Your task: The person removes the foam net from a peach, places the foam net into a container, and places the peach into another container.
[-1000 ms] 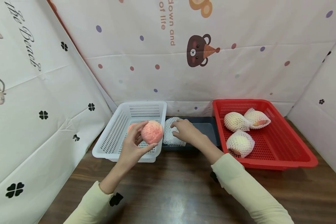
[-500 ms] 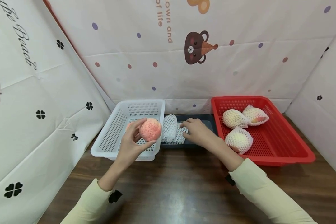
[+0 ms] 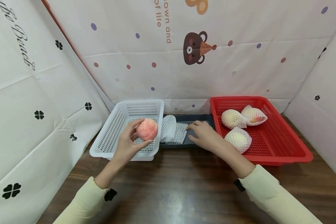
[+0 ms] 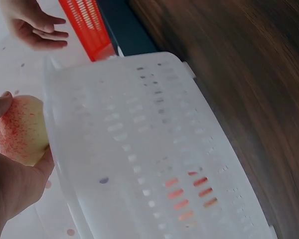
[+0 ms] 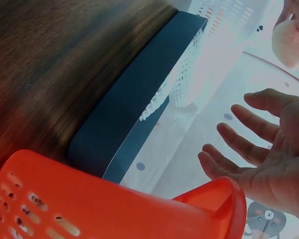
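My left hand [image 3: 126, 141] holds a pink-and-yellow peach [image 3: 147, 129] between thumb and fingers, raised over the white basket [image 3: 105, 140]. In the left wrist view the peach [image 4: 21, 132] shows bare, with red speckles. My right hand [image 3: 205, 135] hovers over the dark tray [image 3: 197, 118], fingers loosely bent. The right wrist view shows the right hand [image 5: 276, 142] with spread fingers and nothing in them. At the tray's left end lie white foam fruit nets: one [image 3: 169, 127] on the left, another [image 3: 181, 132] beside it, just left of my right fingertips.
A red basket [image 3: 289, 155] stands on the right, with three net-wrapped peaches [image 3: 231, 119] in its left part. Reddish fruit [image 4: 182, 199] shows through the white basket's slots. A printed white cloth [image 3: 128, 81] rises behind, and brown wood tabletop [image 3: 168, 186] lies in front.
My right hand has moved right, off the nets, which have come into fuller view. The left hand still holds the peach, in nearly the same place.
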Available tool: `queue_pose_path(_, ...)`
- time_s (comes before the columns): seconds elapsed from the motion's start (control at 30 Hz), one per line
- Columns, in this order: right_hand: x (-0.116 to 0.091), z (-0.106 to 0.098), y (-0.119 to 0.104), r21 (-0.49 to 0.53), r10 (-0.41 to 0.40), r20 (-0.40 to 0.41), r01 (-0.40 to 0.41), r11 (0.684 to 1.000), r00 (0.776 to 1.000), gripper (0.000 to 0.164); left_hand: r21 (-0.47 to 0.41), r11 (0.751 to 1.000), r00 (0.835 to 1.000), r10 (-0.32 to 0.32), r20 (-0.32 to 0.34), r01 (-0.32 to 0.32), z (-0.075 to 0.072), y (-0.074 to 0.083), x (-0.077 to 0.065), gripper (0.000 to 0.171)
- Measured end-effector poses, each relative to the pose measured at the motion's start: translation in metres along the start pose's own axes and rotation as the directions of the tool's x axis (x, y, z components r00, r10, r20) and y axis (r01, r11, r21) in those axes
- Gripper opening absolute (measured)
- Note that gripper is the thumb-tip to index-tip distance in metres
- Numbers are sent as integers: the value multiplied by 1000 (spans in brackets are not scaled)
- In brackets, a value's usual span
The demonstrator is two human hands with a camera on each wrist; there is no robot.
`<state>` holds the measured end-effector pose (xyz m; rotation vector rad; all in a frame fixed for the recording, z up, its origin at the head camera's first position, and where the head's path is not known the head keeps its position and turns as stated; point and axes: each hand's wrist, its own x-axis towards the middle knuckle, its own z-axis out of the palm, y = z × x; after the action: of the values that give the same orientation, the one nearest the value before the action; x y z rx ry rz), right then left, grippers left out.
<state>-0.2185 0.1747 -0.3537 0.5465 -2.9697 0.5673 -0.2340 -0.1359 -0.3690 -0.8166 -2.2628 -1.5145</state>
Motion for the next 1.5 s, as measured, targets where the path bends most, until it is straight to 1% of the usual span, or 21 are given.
queue_pose_path(0.23, -6, 0, 2, 1, 42, 15, -42, 999, 999, 35, 94, 995, 999, -13, 40, 9, -9, -11, 2, 81)
queue_pose_path(0.4, -10, -2, 4, 2, 34, 8, -34, 999, 999, 36, 157, 987, 996, -33, 82, 20, -15, -17, 7, 80)
queue_pose_path(0.53, -12, -2, 6, 9, 29, 7, -29, 1000, 1000, 36, 175, 984, 990, -57, 131, 34, -22, -21, 13, 80)
queue_pose_path(0.67, -14, -3, 6, 5, 23, 0, -23, 1000, 1000, 35, 217, 975, 978, -95, 188, 52, -29, -25, 21, 79)
queue_pose_path(0.77, -14, -3, 5, 4, 14, -8, -14, 1000, 1000, 35, 282, 958, 963, -123, 241, 52, -35, -29, 27, 78)
queue_pose_path(0.83, -15, -4, 5, 9, 10, -9, -9, 1000, 1000, 35, 332, 943, 951, -131, 281, 32, -39, -32, 31, 78)
queue_pose_path(0.9, -15, -4, 5, 19, 8, -4, -8, 1000, 1000, 36, 388, 922, 935, -142, 325, 5, -42, -35, 36, 77)
queue_pose_path(1.0, -16, -5, 5, 33, 7, 5, -8, 999, 1000, 36, 437, 898, 909, -150, 389, -39, -47, -40, 43, 76)
queue_pose_path(1.07, -16, -6, 5, 40, 5, 10, -5, 999, 1000, 37, 454, 889, 890, -160, 428, -58, -49, -44, 47, 75)
queue_pose_path(1.17, -15, -7, 4, 45, 2, 17, -3, 999, 1000, 37, 464, 883, 858, -185, 480, -69, -51, -50, 53, 74)
queue_pose_path(1.23, -15, -6, 4, 46, -1, 19, 0, 999, 1000, 37, 475, 877, 831, -206, 517, -78, -51, -53, 56, 72)
queue_pose_path(1.27, -15, -6, 3, 42, -4, 18, 3, 999, 1000, 37, 483, 872, 816, -219, 535, -83, -51, -55, 58, 71)
queue_pose_path(1.33, -15, -5, 3, 30, -9, 15, 8, 1000, 1000, 36, 499, 861, 778, -248, 577, -96, -51, -58, 61, 69)
queue_pose_path(1.4, -15, -4, 1, 16, -11, 8, 11, 1000, 1000, 36, 513, 851, 737, -276, 618, -112, -51, -60, 64, 68)
queue_pose_path(1.5, -15, -4, 0, 7, -7, 7, 7, 1000, 1000, 35, 542, 834, 669, -343, 659, -106, -50, -62, 69, 67)
